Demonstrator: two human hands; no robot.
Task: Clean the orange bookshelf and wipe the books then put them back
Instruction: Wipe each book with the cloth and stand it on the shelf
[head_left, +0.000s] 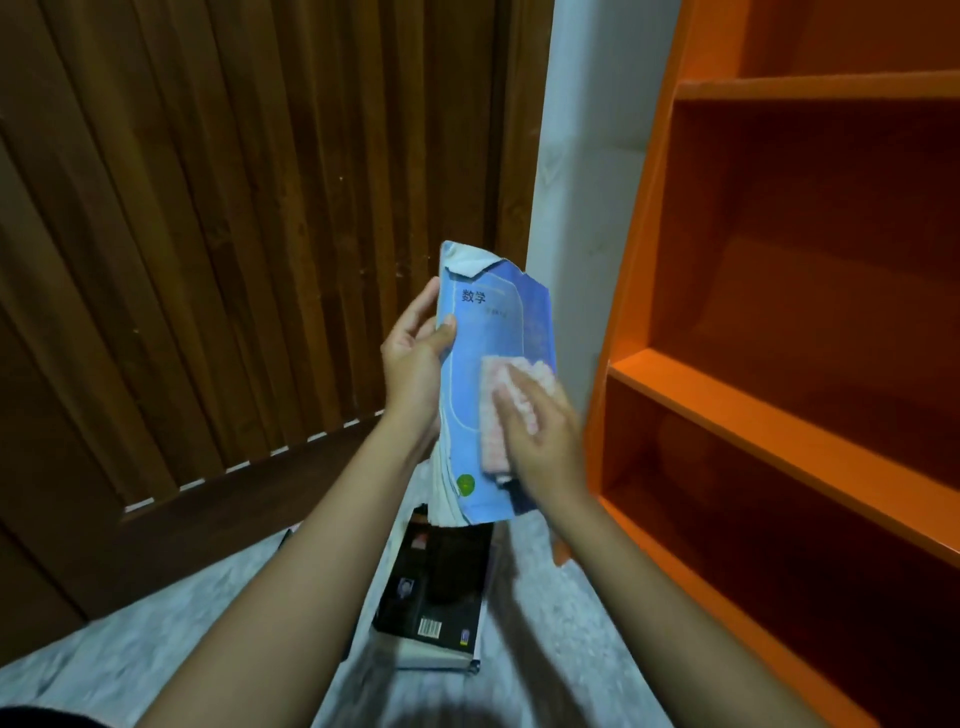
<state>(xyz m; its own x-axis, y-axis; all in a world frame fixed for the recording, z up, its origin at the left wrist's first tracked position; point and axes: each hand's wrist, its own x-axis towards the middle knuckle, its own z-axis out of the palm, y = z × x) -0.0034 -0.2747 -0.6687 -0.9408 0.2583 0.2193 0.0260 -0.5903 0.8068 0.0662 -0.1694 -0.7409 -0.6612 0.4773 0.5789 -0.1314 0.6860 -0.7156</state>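
Head view: the wiping step is in hand. The left hand (413, 364) grips a worn blue paperback textbook (488, 322) by its spine edge, thumb across the front cover and fingers curled behind. It holds the book upright in the air, just left of the orange wooden bookshelf (727, 395). The right hand (543, 436) lies flat, fingers spread, and presses a pink fluffy cloth (492, 436) against the cover's lower half. It is motion-blurred.

The bookshelf's visible shelves hold no books. A black glossy book (441, 582) lies on the grey marbled floor (156, 649), left of the bookshelf's foot. It probably waits its turn.

Next, I judge, the cloth should cover the rest of the cover. Then the textbook goes right, onto a shelf, with care for its torn top corner.
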